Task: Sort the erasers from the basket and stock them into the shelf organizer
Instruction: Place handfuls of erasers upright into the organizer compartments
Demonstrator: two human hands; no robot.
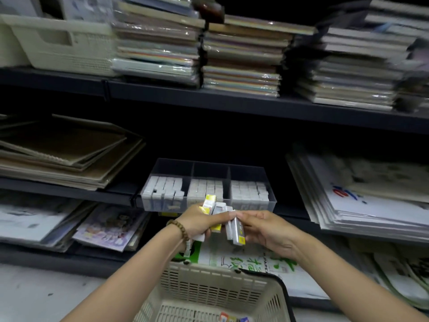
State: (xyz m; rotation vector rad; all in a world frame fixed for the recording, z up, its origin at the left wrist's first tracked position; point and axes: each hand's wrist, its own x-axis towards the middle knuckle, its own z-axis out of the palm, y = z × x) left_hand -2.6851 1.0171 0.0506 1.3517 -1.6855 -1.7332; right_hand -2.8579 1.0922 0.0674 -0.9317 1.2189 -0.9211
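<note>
A clear shelf organizer (270, 202) with three compartments stands on the middle shelf, each compartment packed with rows of white erasers (205, 188). Just in front of it, my left hand (196, 220) grips a fanned bunch of boxed erasers (210, 205), white and yellow. My right hand (262, 227) pinches two or three grey-white erasers (236, 230) beside that bunch. Both hands hover above the beige basket (209, 289), which holds a few small colourful items at its bottom edge of view.
Brown sketch pads (69, 149) lie left of the organizer and white paper packs (371, 196) lie to its right. Wrapped pads (241, 56) and a beige bin (67, 43) fill the upper shelf. Printed sheets lie on the lower shelf behind the basket.
</note>
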